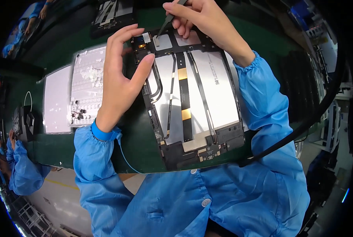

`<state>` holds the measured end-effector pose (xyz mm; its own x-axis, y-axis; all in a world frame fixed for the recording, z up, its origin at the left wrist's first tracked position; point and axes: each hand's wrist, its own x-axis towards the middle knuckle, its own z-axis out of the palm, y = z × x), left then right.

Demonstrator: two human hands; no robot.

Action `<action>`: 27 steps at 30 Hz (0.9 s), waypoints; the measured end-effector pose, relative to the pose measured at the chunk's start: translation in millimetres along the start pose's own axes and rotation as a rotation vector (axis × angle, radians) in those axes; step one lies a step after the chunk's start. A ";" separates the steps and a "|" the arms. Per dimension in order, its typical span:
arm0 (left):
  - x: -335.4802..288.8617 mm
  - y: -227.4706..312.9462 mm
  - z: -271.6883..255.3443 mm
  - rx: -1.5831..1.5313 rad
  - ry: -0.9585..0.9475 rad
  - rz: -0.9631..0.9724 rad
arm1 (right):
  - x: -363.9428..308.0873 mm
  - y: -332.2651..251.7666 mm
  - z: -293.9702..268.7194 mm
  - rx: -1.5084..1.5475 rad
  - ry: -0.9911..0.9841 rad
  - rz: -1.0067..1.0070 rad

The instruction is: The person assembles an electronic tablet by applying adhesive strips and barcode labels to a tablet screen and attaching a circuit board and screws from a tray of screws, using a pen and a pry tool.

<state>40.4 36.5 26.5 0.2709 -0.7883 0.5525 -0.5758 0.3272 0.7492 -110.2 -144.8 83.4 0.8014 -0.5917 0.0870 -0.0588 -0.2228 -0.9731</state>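
Observation:
An opened tablet (220, 98) lies on the green bench in front of me, its silver inner plate, black flat cables and small circuit boards exposed. My right hand (200, 17) is closed round dark tweezers (166, 23). Their tip touches or hovers just over a small pale strip (156, 41) near the tablet's far left corner; I cannot tell which. My left hand (123, 75) rests along the tablet's left edge, fingers spread and thumb on the frame, with nothing gripped. A blue wrist strap (101, 132) with a thin cord circles my left wrist.
Left of the tablet stands a clear tray (75, 79) with white scraps and small dark pieces, beside a white sheet (57, 100). Another opened device (112, 17) lies at the far side. A thick black cable (298, 130) arcs on the right. A co-worker's sleeve (26, 172) shows at left.

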 end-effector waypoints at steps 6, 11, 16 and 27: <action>0.3 -5.4 -6.7 0.018 0.005 0.050 | 3.3 -9.8 8.0 -0.023 -0.016 0.037; 6.7 18.2 -8.0 0.214 -0.143 0.092 | -2.7 -0.2 5.3 -0.054 0.015 -0.030; 24.9 30.9 -6.6 0.566 -0.302 0.368 | -19.7 -1.5 -17.1 0.188 0.148 -0.420; 73.4 137.3 125.4 0.319 -1.241 0.689 | -261.6 83.2 -139.9 0.201 0.208 0.193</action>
<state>-115.6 -41.8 124.1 -0.8572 -0.5143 -0.0272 -0.5018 0.8220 0.2691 -408.1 -116.9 9.5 0.6472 -0.7579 -0.0816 -0.0632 0.0534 -0.9966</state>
